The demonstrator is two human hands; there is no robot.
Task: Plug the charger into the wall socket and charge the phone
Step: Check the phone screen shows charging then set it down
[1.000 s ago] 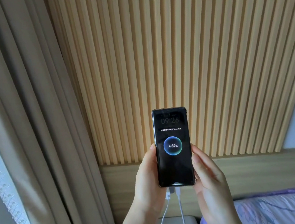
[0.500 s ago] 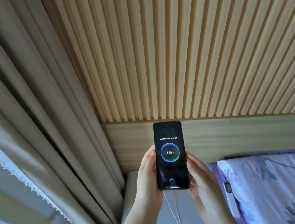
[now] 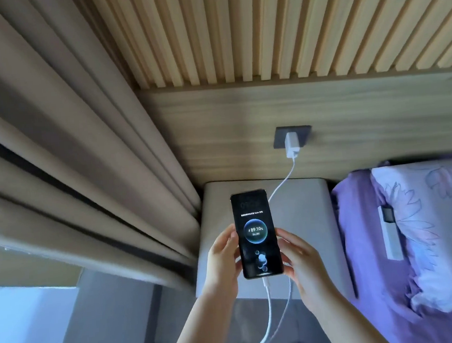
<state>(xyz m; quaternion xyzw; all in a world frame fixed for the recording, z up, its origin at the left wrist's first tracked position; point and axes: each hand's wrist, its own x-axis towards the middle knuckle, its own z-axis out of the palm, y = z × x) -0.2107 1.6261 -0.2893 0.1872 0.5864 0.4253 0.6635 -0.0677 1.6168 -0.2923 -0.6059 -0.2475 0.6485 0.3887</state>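
Phone (image 3: 256,234) lowered – both hands (image 3: 224,261) grip it; charger (image 3: 291,145) plugged in.

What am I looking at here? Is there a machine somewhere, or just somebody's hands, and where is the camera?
There is no machine. A person wears one wide-angle camera on the head, looking forward and down, so you see their own two hands from above. The left hand and the right hand hold a phone upright between them, by its long edges. Its screen shows a charging ring reading 89.10%. A white cable leaves the phone's bottom end, loops down out of view and comes up to a white charger plugged into a dark wall socket in the wooden panel. Under the phone is a grey bedside table; I see nothing lying on it. Beige curtains hang on the left, and a bed with a purple floral pillow is on the right.
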